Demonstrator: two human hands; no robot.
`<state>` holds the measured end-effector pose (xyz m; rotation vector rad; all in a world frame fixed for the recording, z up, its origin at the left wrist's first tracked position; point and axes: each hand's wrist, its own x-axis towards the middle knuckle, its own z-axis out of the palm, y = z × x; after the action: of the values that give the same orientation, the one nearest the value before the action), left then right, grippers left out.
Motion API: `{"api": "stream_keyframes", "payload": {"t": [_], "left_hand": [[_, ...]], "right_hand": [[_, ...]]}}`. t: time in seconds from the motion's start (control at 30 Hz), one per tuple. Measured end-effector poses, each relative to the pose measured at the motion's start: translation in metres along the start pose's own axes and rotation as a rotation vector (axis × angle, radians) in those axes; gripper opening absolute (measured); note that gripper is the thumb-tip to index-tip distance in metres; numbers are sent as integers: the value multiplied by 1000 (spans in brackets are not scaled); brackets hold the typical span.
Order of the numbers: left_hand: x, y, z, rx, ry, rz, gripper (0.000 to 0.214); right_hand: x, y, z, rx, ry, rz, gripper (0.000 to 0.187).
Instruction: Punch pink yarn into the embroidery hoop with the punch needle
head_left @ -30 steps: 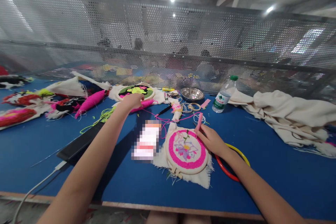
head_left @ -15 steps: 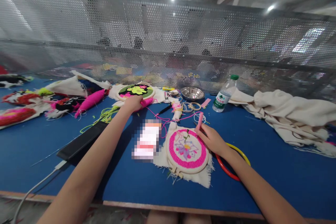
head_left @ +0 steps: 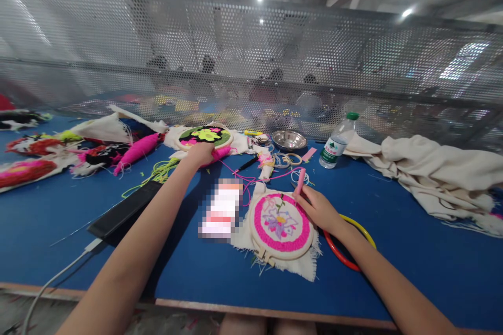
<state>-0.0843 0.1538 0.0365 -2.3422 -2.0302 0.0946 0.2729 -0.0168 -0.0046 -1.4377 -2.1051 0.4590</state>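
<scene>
My right hand (head_left: 320,212) is closed around a pink punch needle (head_left: 301,182), held upright with its lower end at the upper right of an embroidery hoop (head_left: 257,241). The cloth in this hoop carries a purple flower inside a thick pink ring. My left hand (head_left: 200,155) reaches to the back and is closed on a bundle of pink yarn (head_left: 222,153); its fingertips are hidden. Just behind it lies a second hoop (head_left: 230,142) with a yellow-green flower on black. A loose pink strand (head_left: 271,180) runs across the table between the hands.
A blurred-out phone (head_left: 222,209) and a black power bank (head_left: 124,212) with a white cable lie between and left of my arms. Red and yellow rings (head_left: 341,259) sit under my right forearm. Behind stand a steel bowl (head_left: 290,140), a water bottle (head_left: 334,146) and a perforated metal screen (head_left: 251,42).
The whole view has shifted very slightly. Both hands, the punch needle and the hoops keep nearly the same places on the table.
</scene>
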Motion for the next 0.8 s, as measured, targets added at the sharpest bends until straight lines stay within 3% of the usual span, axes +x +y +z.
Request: {"api": "stream_keyframes", "payload": {"t": [0.13,0.23,0.33,0.4,0.53,0.8], "left_hand": [[-7,6,-16,-46,-162,44,36],[-14,14,-25,-133,-371,118,36],[-19,21,-25,-218,-609,165,35],[-19,24,-21,-250,-701,170,35],[-15,23,-14,-291,-763,169,35],[-14,23,-13,-296,-772,145,35]], "right_hand": [[0,1,0,-2,-5,1,21],[0,2,0,-1,-6,1,21],[0,2,1,1,-7,-2,22],[0,2,1,1,-6,-2,22],[0,2,0,-1,-8,0,22],[0,1,0,-1,-10,1,22]]}}
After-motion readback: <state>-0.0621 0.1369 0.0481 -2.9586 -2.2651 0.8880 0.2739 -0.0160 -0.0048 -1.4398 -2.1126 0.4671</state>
